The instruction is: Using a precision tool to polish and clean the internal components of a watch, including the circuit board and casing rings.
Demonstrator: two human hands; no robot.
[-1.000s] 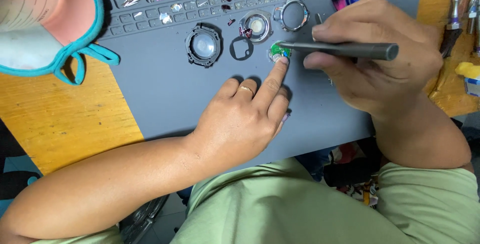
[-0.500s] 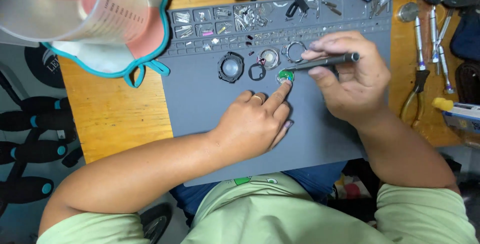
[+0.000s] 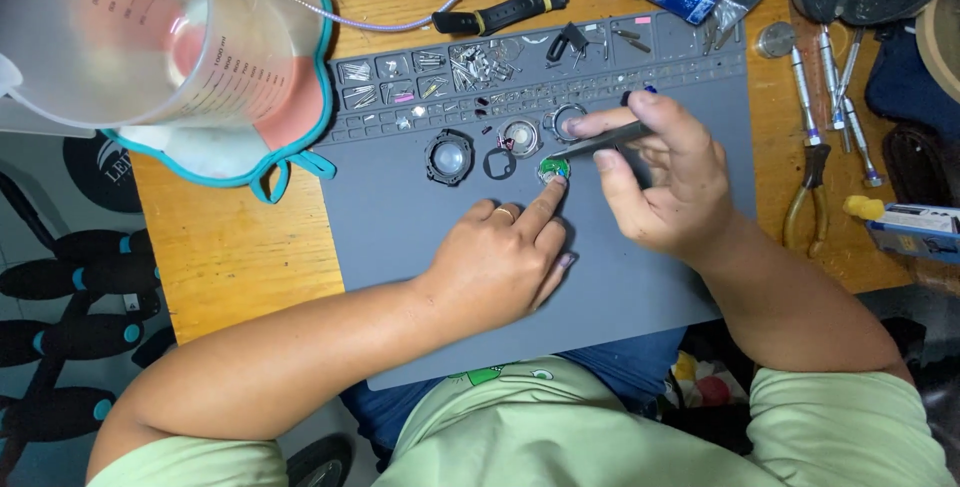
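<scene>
Head view: left hand (image 3: 500, 262) presses its forefinger on a small green part (image 3: 553, 168); right hand (image 3: 665, 172) pinches tweezers (image 3: 600, 140) touching it

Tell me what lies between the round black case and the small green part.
In the head view, a black ring lies between the round black case and the small green part.

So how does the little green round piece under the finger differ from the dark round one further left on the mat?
The green round piece is smaller and bright green; the dark round piece is larger, black-rimmed with a pale centre. The left hand pins the green one with a fingertip while the right hand brings a slim tool to it; the dark one lies untouched. Both rest on the grey mat.
</scene>
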